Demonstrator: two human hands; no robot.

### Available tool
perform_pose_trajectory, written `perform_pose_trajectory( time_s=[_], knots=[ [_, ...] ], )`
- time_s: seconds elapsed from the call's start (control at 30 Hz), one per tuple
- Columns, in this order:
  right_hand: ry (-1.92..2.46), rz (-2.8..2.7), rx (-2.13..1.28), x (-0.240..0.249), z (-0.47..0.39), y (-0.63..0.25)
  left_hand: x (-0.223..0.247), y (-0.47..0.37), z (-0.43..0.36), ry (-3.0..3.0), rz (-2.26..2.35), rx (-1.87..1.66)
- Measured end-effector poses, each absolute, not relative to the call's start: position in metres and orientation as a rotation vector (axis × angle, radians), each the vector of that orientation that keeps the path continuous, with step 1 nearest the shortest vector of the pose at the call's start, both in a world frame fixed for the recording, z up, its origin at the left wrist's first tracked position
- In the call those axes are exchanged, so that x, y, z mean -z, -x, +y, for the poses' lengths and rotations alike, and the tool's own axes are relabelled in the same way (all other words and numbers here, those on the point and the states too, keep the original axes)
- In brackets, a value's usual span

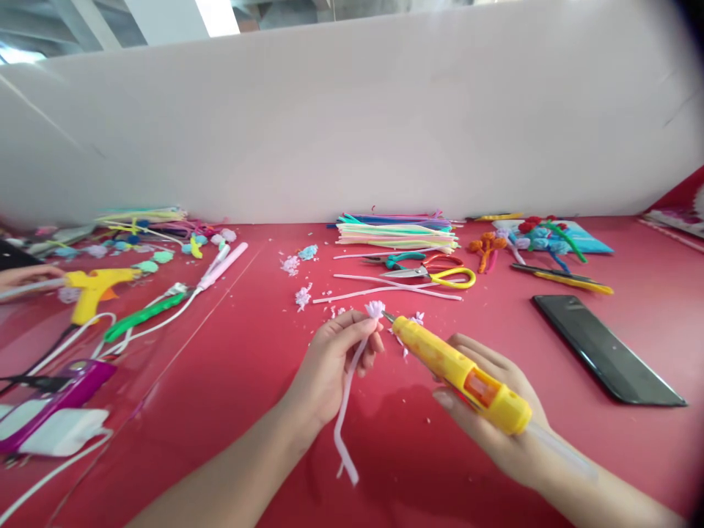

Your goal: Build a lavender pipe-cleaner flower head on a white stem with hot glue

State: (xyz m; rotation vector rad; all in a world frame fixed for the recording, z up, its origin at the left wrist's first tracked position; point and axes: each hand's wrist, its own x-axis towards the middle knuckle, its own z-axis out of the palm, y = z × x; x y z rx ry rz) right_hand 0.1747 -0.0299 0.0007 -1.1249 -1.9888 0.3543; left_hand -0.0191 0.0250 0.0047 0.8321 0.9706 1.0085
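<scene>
Between its thumb and fingers, my left hand (344,348) pinches a pale pink pipe cleaner (345,414). A small fluffy lilac tuft (375,309) shows at its upper end, while the long tail hangs down, bent. My right hand (495,411) is wrapped round a yellow hot glue gun (459,370), with a clear glue stick (564,451) poking from its rear. The gun's metal nozzle points left and is at the tuft's edge; I cannot tell whether they touch. Lilac fluff scraps (416,320) lie just behind the gun tip.
Scissors (434,273), pliers (404,259) and a pipe cleaner bundle (396,233) lie ahead. A phone (608,350) and a craft knife (564,277) are at right. At left, another person's hand (33,279) is by a second glue gun (96,290), near a purple power strip (66,400) with cords.
</scene>
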Motion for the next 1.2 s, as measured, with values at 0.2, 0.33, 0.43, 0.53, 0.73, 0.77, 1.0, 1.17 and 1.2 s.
perform_pose_trajectory(
  time_s=[0.2,0.33,0.43,0.53,0.73,0.77,1.0,1.17,1.2],
  knots=[
    [1.169,-2.021,-0.331,0.0004,-0.0292,-0.1728,-0.0037,0.0183,0.0241,-0.846,0.970,-1.031],
    [1.172,-2.026,-0.284,0.0024,-0.0284,-0.1725,-0.0028,0.0180,0.0233,-0.847,0.977,-1.024],
    [1.179,-2.031,-0.255,0.0042,-0.0283,-0.1729,-0.0018,0.0175,0.0233,-0.836,0.978,-1.024],
    [1.190,-2.024,-0.248,0.0054,-0.0283,-0.1733,-0.0016,0.0169,0.0232,-0.842,0.976,-1.023],
    [1.212,-2.026,-0.228,0.0062,-0.0279,-0.1728,-0.0028,0.0168,0.0222,-0.824,0.965,-1.023],
    [1.215,-2.024,-0.224,0.0061,-0.0279,-0.1726,-0.0029,0.0168,0.0222,-0.824,0.968,-1.020],
    [1.226,-2.027,-0.202,0.0067,-0.0273,-0.1717,-0.0048,0.0160,0.0218,-0.800,0.956,-1.027],
    [1.226,-2.037,-0.189,0.0074,-0.0273,-0.1718,-0.0037,0.0164,0.0219,-0.798,0.948,-1.027],
    [1.226,-2.038,-0.186,0.0077,-0.0273,-0.1719,-0.0033,0.0166,0.0220,-0.797,0.949,-1.025]
  ],
)
